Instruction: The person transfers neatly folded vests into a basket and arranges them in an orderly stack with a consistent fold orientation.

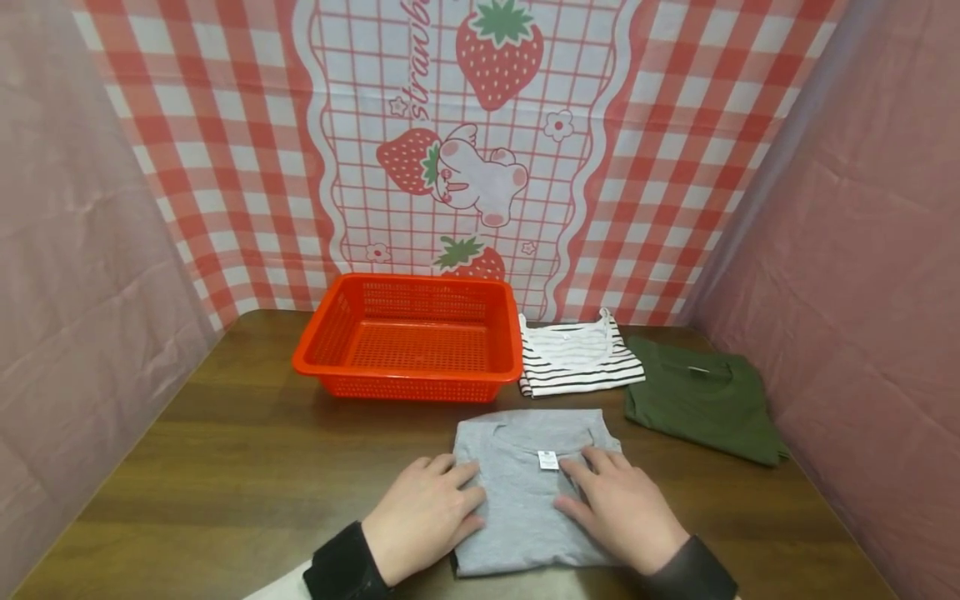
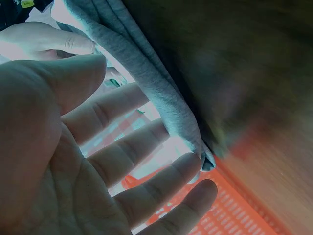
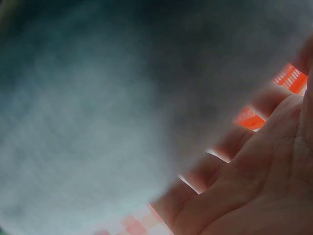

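A folded grey T-shirt (image 1: 517, 517) lies on the table with its neckline away from me and a white label (image 1: 548, 460) at the collar. My left hand (image 1: 423, 517) rests at its left edge, fingers spread and fairly straight. In the left wrist view those fingers (image 2: 132, 152) reach to the folded grey edge without curling round it. On the shirt's right part lies my right hand (image 1: 626, 508), fingers extended near the label. Blurred grey cloth (image 3: 88, 127) fills much of the right wrist view and hides that hand's fingertips.
An orange-red plastic basket (image 1: 408, 387) stands behind the shirt, to the left. Right of it lies a folded black-and-white striped shirt (image 1: 581, 375), then a folded dark green shirt (image 1: 697, 408). A red checked strawberry-print cloth (image 1: 247, 142) hangs at the back, with pink cloth (image 1: 847, 250) at the sides.
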The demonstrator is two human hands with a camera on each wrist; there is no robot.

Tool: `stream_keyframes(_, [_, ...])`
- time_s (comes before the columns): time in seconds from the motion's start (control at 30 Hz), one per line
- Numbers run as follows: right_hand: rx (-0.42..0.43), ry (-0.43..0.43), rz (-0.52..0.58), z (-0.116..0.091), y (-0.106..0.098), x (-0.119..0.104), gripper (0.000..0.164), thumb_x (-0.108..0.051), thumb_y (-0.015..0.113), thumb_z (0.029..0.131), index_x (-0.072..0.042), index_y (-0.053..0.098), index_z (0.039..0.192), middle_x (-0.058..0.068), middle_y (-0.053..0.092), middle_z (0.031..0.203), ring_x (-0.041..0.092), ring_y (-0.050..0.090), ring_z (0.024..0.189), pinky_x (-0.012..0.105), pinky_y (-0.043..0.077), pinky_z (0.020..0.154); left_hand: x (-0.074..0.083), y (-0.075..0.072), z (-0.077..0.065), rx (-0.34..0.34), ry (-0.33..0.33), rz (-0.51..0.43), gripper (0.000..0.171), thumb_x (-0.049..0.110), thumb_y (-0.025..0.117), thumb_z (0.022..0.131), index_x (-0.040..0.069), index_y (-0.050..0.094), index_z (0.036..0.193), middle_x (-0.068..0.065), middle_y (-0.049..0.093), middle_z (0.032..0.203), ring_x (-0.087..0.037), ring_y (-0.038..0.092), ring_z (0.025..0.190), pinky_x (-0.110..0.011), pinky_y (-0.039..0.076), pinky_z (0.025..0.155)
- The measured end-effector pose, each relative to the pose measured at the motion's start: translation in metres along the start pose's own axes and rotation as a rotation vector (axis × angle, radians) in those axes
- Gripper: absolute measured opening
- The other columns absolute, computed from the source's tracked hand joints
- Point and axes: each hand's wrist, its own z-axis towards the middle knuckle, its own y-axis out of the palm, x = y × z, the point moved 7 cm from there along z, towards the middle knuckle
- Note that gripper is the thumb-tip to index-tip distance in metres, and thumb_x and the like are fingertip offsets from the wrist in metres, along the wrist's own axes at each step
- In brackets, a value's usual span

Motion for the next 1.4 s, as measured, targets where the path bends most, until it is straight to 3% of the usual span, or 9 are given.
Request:
stream_keyframes(0.2, [-0.038, 0.01, 0.01, 0.004, 0.002, -0.01, 0.052, -0.051, 0.082, 0.098, -0.014, 0.077, 0.136, 0.016, 0.07, 0.134, 0.039, 0.066, 0.124, 0.062, 0.056, 0.097, -0.005, -0.005, -0.01, 0.047, -0.011, 0.006, 0.02, 0.046, 0.077, 0.104, 0.027, 0.082, 0.107, -0.001, 0.075, 0.132, -0.029, 0.071, 0.116, -0.05, 0.06, 0.09])
stream_keyframes(0.33, [-0.058, 0.009, 0.024, 0.007, 0.003, -0.018, 0.054, -0.052, 0.082, 0.098, -0.015, 0.077, 0.137, 0.016, 0.069, 0.134, 0.038, 0.065, 0.125, 0.061, 0.055, 0.099, -0.011, -0.008, -0.014, 0.073, -0.047, -0.01, 0.019, 0.045, 0.079, 0.103, 0.026, 0.081, 0.1, 0.001, 0.077, 0.121, -0.026, 0.072, 0.106, -0.046, 0.061, 0.08])
stream_keyframes(0.53, [-0.035, -0.034, 0.027, 0.009, 0.002, -0.03, 0.052, -0.051, 0.082, 0.098, -0.016, 0.077, 0.136, 0.015, 0.069, 0.132, 0.038, 0.066, 0.122, 0.061, 0.056, 0.096, -0.018, -0.011, -0.015, 0.094, -0.103, -0.038, 0.027, 0.045, 0.08, 0.101, 0.021, 0.08, 0.089, 0.003, 0.071, 0.093, -0.023, 0.067, 0.083, -0.039, 0.057, 0.066])
stream_keyframes(0.73, [0.022, -0.084, 0.026, 0.01, -0.004, -0.042, 0.049, -0.05, 0.083, 0.098, -0.016, 0.078, 0.133, 0.013, 0.07, 0.126, 0.035, 0.067, 0.116, 0.058, 0.058, 0.092, -0.027, -0.017, -0.017, 0.176, -0.138, -0.002, 0.031, 0.045, 0.082, 0.099, 0.02, 0.078, 0.081, 0.005, 0.072, 0.084, -0.021, 0.071, 0.081, -0.04, 0.059, 0.065])
stream_keyframes(0.83, [0.046, -0.113, 0.031, 0.012, -0.005, -0.047, 0.048, -0.049, 0.083, 0.097, -0.015, 0.078, 0.132, 0.012, 0.071, 0.124, 0.034, 0.068, 0.114, 0.056, 0.059, 0.091, -0.03, -0.018, -0.018, 0.215, -0.145, 0.02, 0.033, 0.045, 0.083, 0.098, 0.019, 0.076, 0.078, 0.004, 0.073, 0.083, -0.021, 0.071, 0.083, -0.041, 0.059, 0.064])
stream_keyframes(1.03, [0.044, -0.122, 0.052, 0.015, -0.003, -0.046, 0.048, -0.048, 0.084, 0.097, -0.015, 0.078, 0.133, 0.011, 0.071, 0.125, 0.032, 0.068, 0.114, 0.054, 0.059, 0.092, -0.036, -0.017, -0.018, 0.225, -0.168, 0.022, 0.03, 0.042, 0.085, 0.096, 0.018, 0.075, 0.081, 0.002, 0.073, 0.086, -0.024, 0.071, 0.088, -0.044, 0.06, 0.069])
stream_keyframes(1.3, [0.043, -0.06, 0.152, 0.018, -0.003, -0.033, 0.048, -0.046, 0.084, 0.098, -0.018, 0.078, 0.136, 0.005, 0.072, 0.13, 0.029, 0.068, 0.12, 0.054, 0.06, 0.09, -0.049, -0.013, -0.018, 0.22, -0.228, -0.009, 0.023, 0.036, 0.088, 0.095, 0.016, 0.078, 0.097, -0.004, 0.07, 0.1, -0.025, 0.069, 0.09, -0.041, 0.06, 0.071])
stream_keyframes(1.4, [0.061, -0.026, 0.186, 0.019, -0.005, -0.026, 0.047, -0.043, 0.084, 0.098, -0.018, 0.077, 0.137, 0.005, 0.072, 0.132, 0.028, 0.069, 0.122, 0.054, 0.06, 0.093, -0.056, -0.014, -0.019, 0.254, -0.265, 0.019, 0.024, 0.032, 0.091, 0.092, 0.014, 0.078, 0.1, -0.006, 0.069, 0.101, -0.025, 0.067, 0.088, -0.04, 0.058, 0.067])
